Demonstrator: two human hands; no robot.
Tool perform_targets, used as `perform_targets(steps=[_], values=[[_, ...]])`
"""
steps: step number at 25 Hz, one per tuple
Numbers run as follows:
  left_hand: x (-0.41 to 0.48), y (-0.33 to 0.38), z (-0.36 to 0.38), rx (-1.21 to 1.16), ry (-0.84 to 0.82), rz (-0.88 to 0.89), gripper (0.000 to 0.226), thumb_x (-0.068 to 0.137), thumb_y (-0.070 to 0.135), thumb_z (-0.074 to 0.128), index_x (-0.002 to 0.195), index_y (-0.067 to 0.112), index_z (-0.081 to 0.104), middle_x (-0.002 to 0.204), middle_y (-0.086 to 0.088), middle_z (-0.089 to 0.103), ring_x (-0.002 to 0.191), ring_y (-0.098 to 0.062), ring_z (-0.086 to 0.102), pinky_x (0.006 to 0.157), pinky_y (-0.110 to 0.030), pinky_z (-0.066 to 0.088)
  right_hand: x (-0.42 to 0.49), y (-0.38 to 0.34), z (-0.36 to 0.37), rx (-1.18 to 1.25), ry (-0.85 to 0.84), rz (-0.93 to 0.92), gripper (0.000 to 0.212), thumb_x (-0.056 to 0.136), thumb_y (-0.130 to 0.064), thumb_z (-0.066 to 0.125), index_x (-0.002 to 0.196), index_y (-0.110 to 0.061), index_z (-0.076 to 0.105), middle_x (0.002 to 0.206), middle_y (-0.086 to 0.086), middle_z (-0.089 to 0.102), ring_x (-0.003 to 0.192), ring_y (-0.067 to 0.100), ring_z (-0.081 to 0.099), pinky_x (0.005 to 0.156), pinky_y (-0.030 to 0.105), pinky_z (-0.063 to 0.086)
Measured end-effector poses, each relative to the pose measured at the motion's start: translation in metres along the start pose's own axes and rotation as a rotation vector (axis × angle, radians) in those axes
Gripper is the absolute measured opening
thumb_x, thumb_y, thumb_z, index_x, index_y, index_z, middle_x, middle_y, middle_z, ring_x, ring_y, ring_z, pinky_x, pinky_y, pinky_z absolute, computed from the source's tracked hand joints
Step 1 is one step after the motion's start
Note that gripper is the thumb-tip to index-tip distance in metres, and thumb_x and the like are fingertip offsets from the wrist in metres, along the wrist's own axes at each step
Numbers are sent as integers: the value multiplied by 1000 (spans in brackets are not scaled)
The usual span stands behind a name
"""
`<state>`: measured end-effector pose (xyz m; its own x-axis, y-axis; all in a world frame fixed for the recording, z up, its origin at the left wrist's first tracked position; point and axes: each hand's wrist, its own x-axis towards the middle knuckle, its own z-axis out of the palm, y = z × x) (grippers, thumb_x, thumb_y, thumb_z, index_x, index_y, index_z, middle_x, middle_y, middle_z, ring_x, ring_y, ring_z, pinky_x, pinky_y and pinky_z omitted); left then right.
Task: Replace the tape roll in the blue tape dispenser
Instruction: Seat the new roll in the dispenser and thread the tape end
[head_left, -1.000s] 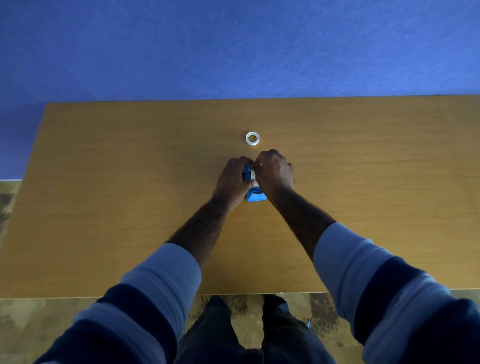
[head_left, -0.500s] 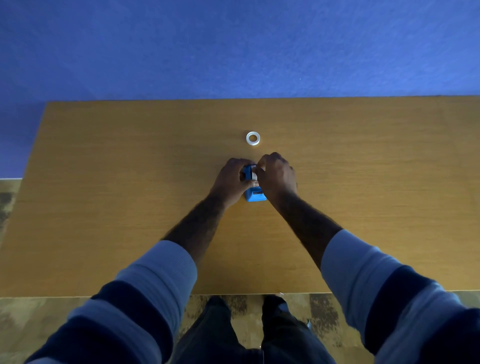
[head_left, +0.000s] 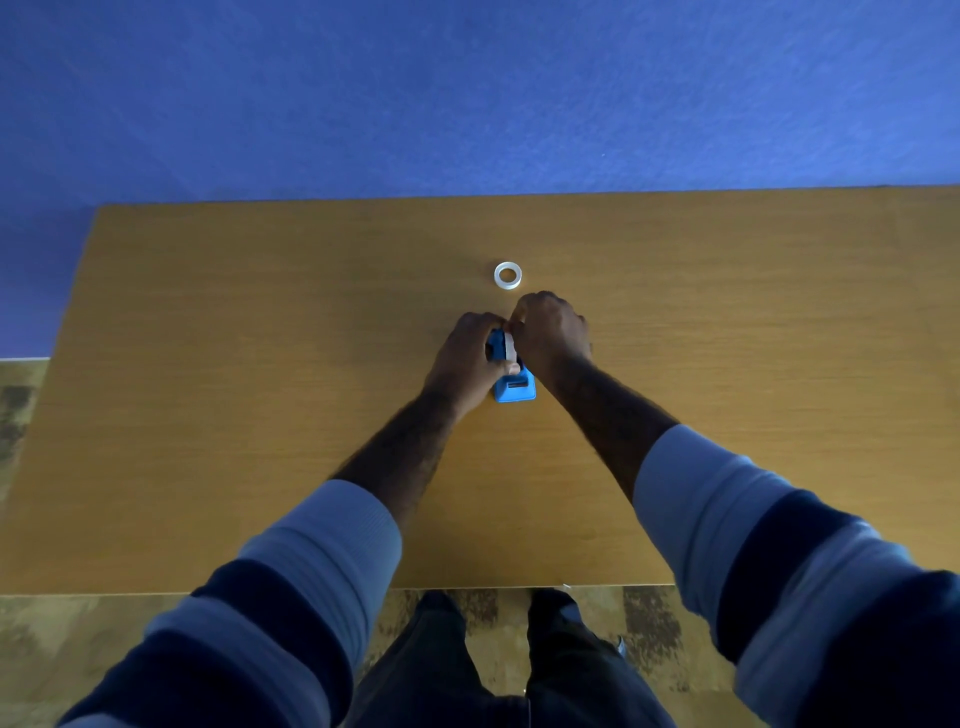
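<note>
- Blue tape dispenser sits mid-table, left hand closed round it.
- Right hand pinches white roll in cradle; exact grip unclear.
- Risk: pinch slips, dispenser tips.
- Spare roll lies just beyond.

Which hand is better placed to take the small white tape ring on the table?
Right hand: its knuckles lie just below the small white tape ring, while the left hand grips the blue plastic dispenser.

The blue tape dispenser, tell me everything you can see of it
The blue tape dispenser is small, looks like plastic, and stands on the wooden table. Its near end shows a dark slot. A whitish roll sits in its top. The left hand grips one side, the right hand the other, hiding most of it.
</note>
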<state>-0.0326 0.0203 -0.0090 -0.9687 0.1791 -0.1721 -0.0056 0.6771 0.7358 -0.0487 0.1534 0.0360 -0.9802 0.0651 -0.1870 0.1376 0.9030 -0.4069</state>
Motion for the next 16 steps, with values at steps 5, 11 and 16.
perform_targets(steps=[5,11,16], values=[[-2,0,-2,-6,-15,17,49,76,16,84,118,21,60,120,2,56,105,-12,59,90,-29,55,-7,5,5,16,17,-46,15,98,-19,58,100,-9,69,99,7,65,89,24,62,83,45,55],[0,3,-3,-10,-30,16,46,75,13,83,112,24,58,118,2,56,104,-12,60,91,-37,58,-10,7,9,-33,61,-94,14,98,-18,59,99,-8,68,100,8,65,91,24,63,81,43,55],[-2,-2,-2,-45,-14,21,51,75,19,85,114,27,54,118,5,57,105,-12,62,89,-37,59,-2,6,7,4,11,-78,15,97,-17,60,97,-6,70,97,9,66,88,25,63,77,45,59]])
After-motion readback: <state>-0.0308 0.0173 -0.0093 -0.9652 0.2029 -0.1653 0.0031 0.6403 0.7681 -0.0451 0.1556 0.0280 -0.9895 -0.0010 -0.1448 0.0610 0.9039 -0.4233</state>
